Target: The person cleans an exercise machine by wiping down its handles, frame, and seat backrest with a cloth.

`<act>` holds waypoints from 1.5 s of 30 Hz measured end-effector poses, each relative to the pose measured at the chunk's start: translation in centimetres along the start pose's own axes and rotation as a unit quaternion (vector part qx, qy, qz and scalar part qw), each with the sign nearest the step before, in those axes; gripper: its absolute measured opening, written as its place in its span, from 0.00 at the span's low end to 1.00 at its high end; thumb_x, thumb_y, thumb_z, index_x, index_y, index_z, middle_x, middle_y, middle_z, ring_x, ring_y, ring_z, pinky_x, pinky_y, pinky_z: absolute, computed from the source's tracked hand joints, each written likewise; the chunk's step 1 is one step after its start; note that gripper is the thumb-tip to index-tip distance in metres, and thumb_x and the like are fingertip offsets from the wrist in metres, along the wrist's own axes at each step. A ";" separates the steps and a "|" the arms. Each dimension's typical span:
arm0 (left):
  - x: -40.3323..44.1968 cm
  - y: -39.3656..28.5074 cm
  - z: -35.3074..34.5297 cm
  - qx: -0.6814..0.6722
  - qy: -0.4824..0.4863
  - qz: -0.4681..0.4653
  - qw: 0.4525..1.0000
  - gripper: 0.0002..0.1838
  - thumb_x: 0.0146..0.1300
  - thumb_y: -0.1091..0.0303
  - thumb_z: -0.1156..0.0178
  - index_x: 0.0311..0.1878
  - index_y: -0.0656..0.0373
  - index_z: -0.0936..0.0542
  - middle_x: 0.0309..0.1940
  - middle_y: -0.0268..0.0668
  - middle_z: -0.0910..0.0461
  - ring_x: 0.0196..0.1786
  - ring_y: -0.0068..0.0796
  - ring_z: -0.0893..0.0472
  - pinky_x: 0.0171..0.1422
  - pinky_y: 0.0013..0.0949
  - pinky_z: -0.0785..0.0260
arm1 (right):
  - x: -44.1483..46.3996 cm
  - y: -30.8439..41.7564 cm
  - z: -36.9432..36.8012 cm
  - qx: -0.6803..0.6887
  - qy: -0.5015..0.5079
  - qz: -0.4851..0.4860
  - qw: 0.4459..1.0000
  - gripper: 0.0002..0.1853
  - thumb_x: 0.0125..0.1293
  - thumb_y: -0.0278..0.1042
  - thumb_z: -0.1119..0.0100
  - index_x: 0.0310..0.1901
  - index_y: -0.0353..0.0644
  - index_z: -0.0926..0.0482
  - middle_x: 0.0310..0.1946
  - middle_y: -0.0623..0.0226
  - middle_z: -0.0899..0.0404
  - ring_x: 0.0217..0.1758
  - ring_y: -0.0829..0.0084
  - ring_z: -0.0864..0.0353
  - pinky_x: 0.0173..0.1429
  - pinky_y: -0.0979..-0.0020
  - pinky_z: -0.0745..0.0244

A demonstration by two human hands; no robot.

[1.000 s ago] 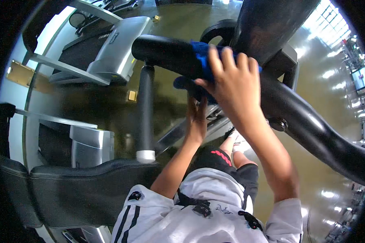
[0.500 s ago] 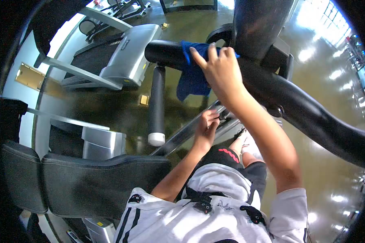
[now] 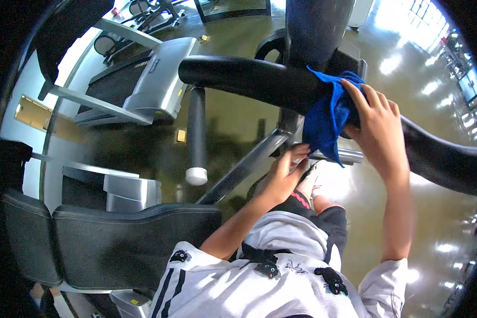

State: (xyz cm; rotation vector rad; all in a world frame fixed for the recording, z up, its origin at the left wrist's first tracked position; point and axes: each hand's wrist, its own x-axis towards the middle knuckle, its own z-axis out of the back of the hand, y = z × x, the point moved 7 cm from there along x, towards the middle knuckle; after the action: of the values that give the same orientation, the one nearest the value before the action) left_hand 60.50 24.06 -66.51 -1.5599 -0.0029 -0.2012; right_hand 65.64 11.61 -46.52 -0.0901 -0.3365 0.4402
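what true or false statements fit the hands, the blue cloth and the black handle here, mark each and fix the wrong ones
1. The right hand holds a blue cloth on a thick black bar. True.
2. The cloth lies on the floor. False: it is on the bar, under the right hand.
3. The left hand is near the lower part of the cloth. True.
4. Both hands rest on top of the bar. False: the left hand is lower in the picture, off the bar.
5. The black handle below the bar is apart from both hands. True.
6. The handle's end cap is red. False: it is white.
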 end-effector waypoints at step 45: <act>9.2 -14.4 3.9 0.598 -0.045 -0.206 0.774 0.28 0.69 0.53 0.54 0.65 0.62 0.39 0.66 0.52 0.41 0.69 0.56 0.42 0.70 0.55 0.50 | 4.3 -5.7 -2.8 0.671 -0.113 -0.093 0.727 0.16 0.69 0.33 0.58 0.49 0.31 0.24 0.44 0.58 0.20 0.52 0.71 0.22 0.62 0.72 0.32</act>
State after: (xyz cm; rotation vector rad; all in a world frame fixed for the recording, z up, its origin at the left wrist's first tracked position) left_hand 68.19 26.75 -51.02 -0.2541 -0.4710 -0.3727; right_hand 72.50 8.29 -47.00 1.4362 -0.1939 0.4083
